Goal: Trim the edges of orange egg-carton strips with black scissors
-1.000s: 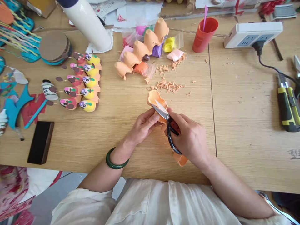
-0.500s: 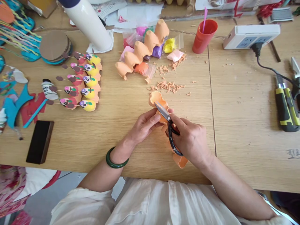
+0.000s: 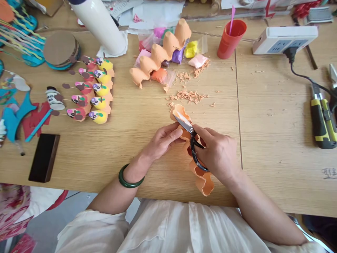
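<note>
My left hand pinches the edge of an orange egg carton strip, whose row of cups runs down toward the table's front edge. In my right hand is a pair of black-handled scissors. Their blades lie over the upper cups of the strip, pointing up and left, close to my left fingertips. Part of the strip is hidden behind the scissors and my right hand. Small orange carton trimmings are scattered just beyond the strip.
A second carton strip rests on bags of coloured clay. Decorated carton pieces with thin sticks stand at left, near a phone-like black block. A red cup, a power strip and a utility knife are rightward.
The strip has shifted slightly right, and its lower end has swung nearer the table edge. My right hand and the scissors have moved a little right. My left hand keeps its hold.
</note>
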Demonstrator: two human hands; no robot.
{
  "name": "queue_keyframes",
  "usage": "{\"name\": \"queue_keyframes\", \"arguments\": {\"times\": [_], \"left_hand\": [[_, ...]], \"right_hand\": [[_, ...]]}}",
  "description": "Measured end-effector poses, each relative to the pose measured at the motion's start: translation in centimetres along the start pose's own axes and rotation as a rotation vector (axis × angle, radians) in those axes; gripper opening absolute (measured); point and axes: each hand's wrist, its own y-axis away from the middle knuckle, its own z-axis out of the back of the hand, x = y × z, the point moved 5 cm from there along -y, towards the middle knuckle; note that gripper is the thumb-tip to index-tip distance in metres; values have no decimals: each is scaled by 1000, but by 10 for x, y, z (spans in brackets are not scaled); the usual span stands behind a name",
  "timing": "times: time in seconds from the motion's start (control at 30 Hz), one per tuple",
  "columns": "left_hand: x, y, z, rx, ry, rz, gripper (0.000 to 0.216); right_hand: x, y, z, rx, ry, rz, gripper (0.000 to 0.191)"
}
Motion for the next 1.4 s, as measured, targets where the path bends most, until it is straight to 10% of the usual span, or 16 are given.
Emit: {"name": "queue_keyframes", "arguments": {"times": [0.8, 1.4], "left_hand": [[-5, -7, 0, -41, 84, 61, 35], [-24, 2, 9, -247, -20, -20, 48]], "right_hand": [[-13, -8, -19, 134, -82, -95, 24], [-28, -21, -25, 193, -1218, -384, 58]]}}
